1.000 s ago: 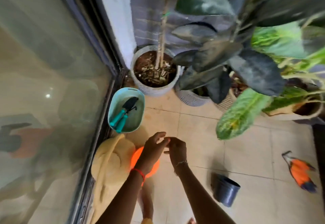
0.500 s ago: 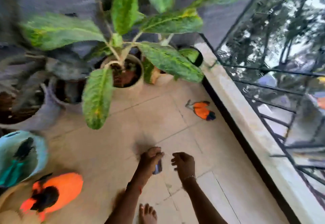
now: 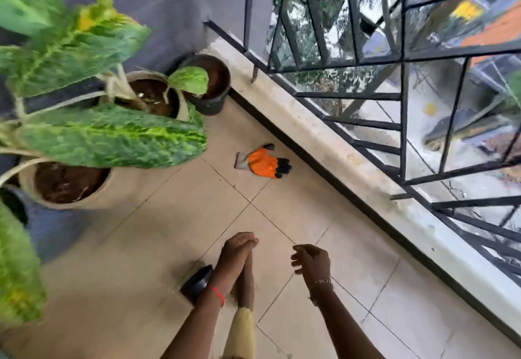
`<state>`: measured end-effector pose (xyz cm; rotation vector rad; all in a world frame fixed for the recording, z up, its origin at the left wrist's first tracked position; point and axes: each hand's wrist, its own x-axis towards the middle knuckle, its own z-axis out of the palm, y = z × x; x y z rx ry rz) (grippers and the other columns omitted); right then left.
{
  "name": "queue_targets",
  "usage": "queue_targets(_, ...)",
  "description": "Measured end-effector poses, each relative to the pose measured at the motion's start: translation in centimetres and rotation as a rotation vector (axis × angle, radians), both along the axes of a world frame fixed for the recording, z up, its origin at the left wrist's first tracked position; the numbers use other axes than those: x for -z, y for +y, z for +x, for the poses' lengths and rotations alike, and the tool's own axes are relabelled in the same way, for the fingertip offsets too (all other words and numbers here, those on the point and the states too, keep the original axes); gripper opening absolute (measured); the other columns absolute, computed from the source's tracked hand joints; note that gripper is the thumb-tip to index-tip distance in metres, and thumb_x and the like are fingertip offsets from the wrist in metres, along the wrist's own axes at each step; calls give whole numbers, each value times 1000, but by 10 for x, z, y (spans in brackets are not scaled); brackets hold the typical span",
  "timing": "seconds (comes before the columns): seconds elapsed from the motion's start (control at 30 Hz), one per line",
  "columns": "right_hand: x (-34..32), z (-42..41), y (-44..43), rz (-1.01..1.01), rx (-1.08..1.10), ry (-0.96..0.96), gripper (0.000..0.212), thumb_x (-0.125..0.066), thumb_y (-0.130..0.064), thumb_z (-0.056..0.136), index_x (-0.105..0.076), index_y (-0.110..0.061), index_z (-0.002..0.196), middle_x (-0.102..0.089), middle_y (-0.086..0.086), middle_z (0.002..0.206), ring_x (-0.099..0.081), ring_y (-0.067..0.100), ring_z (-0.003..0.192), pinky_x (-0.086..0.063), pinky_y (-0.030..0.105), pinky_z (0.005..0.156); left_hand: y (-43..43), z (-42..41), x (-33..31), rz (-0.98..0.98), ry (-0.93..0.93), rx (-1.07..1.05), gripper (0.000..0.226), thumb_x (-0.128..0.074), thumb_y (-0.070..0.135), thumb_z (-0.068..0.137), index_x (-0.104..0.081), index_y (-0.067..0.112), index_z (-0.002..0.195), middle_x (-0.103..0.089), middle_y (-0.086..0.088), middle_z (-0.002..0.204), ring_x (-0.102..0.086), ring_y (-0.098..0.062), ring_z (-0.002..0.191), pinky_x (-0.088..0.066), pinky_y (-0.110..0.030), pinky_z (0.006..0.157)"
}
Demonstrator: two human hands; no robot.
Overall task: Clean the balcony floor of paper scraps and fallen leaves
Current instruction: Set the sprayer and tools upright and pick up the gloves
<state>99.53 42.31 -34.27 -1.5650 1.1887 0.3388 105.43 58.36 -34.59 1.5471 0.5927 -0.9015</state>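
Balcony floor (image 3: 310,206) lies beneath you, no scraps or leaves visible. Your right hand (image 3: 311,261) hangs loosely curled, empty; left hand (image 3: 236,256) grasp: cannot tell. Orange glove (image 3: 265,163) at 12 o'clock. Likely searching; scan elsewhere.

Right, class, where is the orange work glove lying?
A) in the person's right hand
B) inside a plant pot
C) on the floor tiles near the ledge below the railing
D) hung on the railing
C: the orange work glove lies flat on the floor tiles, close to the ledge under the railing.
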Motion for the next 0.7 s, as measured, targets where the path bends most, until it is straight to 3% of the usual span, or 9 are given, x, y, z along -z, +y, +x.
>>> queue_targets(0.13, 53, 53, -29, -10, -70, 94, 20, -54, 1, 86, -63, -7, 70, -57, 8, 58, -51, 21, 53, -38, 23, 47, -32, 60, 36, -22, 63, 26, 10, -59, 6, 89, -64, 12, 95, -63, 3, 85, -53, -12, 76, -39, -25, 67)
queue_targets(0.2, 94, 85, -42, -39, -185, 119, 25, -56, -1, 86, -61, -8, 63, -57, 9, 57, -52, 23, 56, -41, 28, 52, -44, 91, 66, -26, 84, 33, 13, -55, 7, 91, -63, 17, 90, -61, 5, 86, -51, -7, 75, -35, -25, 63)
queue_targets(0.27, 138, 115, -52, -72, -334, 148, 19, -56, -2, 83, -64, 1, 66, -62, 19, 66, -58, 30, 67, -47, 38, 63, -54, 115, 99, -33, 124, 3, 10, -58, 13, 88, -61, 22, 83, -61, 3, 90, -52, -10, 86, -33, -26, 68)
queue_targets(0.33, 182, 144, -60, -140, -453, 155, 17, -56, -3, 81, -66, 10, 78, -66, 26, 82, -62, 35, 83, -46, 37, 71, -63, 131, 139, -44, 175, -28, 2, -61, 21, 84, -61, 23, 84, -60, -1, 100, -49, -15, 98, -34, -29, 76)
queue_targets(0.47, 252, 195, -71, -245, -643, 111, 16, -56, -12, 86, -63, 1, 92, -61, 21, 97, -56, 29, 96, -38, 31, 76, -80, 157, 212, -71, 220, -76, 14, -45, 16, 97, -57, 22, 101, -55, -1, 119, -47, -18, 116, -33, -36, 99)
queue_targets(0.53, 288, 217, -76, -353, -731, 64, 34, -57, -20, 89, -55, -3, 119, -54, 16, 124, -47, 29, 115, -37, 33, 92, -90, 170, 248, -88, 232, -140, 18, -39, 16, 99, -52, 21, 111, -52, -4, 126, -42, -19, 127, -32, -39, 104)
queue_targets(0.6, 315, 233, -80, -488, -843, 44, 57, -58, -28, 88, -36, -8, 137, -37, 13, 142, -32, 30, 130, -30, 40, 104, -98, 180, 277, -108, 237, -180, 25, -36, 18, 101, -49, 19, 122, -47, -5, 138, -39, -20, 133, -32, -40, 104)
queue_targets(0.7, 343, 251, -85, -598, -933, 52, 81, -60, -38, 85, -15, -15, 147, -24, 8, 149, -16, 28, 139, -17, 46, 109, -108, 193, 306, -123, 259, -224, 36, -41, 23, 100, -47, 12, 134, -43, -6, 144, -41, -19, 130, -33, -42, 104)
